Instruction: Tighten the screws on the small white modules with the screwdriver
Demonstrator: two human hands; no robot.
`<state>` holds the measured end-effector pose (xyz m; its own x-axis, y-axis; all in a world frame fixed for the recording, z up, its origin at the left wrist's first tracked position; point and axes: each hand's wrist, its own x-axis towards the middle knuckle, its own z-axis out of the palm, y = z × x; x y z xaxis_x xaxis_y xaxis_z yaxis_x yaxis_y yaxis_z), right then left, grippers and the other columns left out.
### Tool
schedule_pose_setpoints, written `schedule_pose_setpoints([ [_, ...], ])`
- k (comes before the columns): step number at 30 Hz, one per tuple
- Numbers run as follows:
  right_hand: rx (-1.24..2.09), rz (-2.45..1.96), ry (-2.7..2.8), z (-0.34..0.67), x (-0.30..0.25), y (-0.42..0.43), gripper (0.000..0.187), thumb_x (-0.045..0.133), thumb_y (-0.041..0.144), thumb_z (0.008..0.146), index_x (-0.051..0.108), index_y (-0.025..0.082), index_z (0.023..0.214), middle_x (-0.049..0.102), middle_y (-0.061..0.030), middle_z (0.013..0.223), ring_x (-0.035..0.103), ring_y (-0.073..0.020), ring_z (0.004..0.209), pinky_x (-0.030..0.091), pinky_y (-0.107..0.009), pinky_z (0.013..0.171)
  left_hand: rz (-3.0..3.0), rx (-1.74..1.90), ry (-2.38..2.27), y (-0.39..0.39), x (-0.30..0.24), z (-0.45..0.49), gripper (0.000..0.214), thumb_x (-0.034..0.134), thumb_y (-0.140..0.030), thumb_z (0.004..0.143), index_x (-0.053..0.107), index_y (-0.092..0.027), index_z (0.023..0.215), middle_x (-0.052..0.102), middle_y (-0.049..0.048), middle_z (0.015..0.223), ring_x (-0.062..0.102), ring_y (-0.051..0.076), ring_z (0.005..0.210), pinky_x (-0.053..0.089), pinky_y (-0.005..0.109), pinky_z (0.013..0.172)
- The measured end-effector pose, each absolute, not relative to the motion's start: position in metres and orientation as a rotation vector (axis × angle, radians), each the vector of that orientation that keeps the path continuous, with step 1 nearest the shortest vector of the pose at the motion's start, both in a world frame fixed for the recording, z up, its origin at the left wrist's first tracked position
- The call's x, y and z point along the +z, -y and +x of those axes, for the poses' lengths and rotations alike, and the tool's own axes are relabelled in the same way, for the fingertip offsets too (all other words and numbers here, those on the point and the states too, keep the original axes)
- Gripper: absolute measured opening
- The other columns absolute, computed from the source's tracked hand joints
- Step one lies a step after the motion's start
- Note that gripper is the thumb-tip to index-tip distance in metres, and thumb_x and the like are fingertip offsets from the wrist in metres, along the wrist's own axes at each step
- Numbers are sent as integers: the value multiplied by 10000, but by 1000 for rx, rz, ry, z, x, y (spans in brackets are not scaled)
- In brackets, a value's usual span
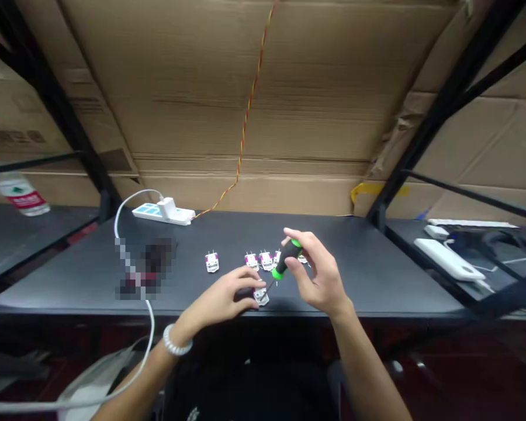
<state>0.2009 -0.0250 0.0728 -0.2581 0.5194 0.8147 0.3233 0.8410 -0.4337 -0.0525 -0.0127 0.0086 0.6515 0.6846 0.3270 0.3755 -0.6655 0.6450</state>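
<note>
My right hand [319,273] grips a screwdriver [288,256] by its black handle with green ends. The shaft slants down to the left, its tip at a small white plug part [261,298] near the table's front edge. Fingers of my left hand [231,295] are closed on that plug part from the left, hiding some of it. Just behind lie similar white and purple plugs with metal pins, among them one plug [251,261] and another plug [266,261]; others are partly covered by the screwdriver and my right hand. A separate plug [211,262] lies farther left.
On the dark table [333,234], a white power strip [164,214] stands at the back left, with a white cable [117,219] running forward. A blurred dark object [146,269] lies left. Black rack posts and cardboard [193,88] enclose the table. A bottle [20,190] stands far left.
</note>
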Motion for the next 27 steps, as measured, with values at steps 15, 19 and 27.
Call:
schedule_pose_setpoints([
  [15, 193, -710, 1770, 173, 79, 44, 401, 717, 263, 973, 692, 302, 1372, 549, -67, 1121, 622, -220, 994, 610, -406, 874, 2351, 780, -838, 11, 3, -53, 325, 787, -255, 969, 780, -272, 1294, 702, 85, 1363, 669, 282, 1278, 541, 455, 1165],
  [19, 221, -662, 1667, 163, 76, 46, 350, 699, 208, 999, 699, 325, 1329, 614, -56, 1118, 647, -213, 1046, 591, -365, 874, 2341, 764, -838, 12, 4, -53, 323, 788, -212, 963, 786, -263, 1282, 694, 86, 1378, 662, 280, 1294, 528, 452, 1179],
  [27, 223, -697, 1735, 171, 78, 44, 323, 614, 255, 1030, 646, 267, 1351, 670, -82, 1163, 680, -230, 1025, 594, -382, 835, 2346, 783, -818, 11, 4, -53, 352, 803, -222, 960, 776, -256, 1310, 699, 88, 1353, 667, 274, 1285, 531, 437, 1173],
])
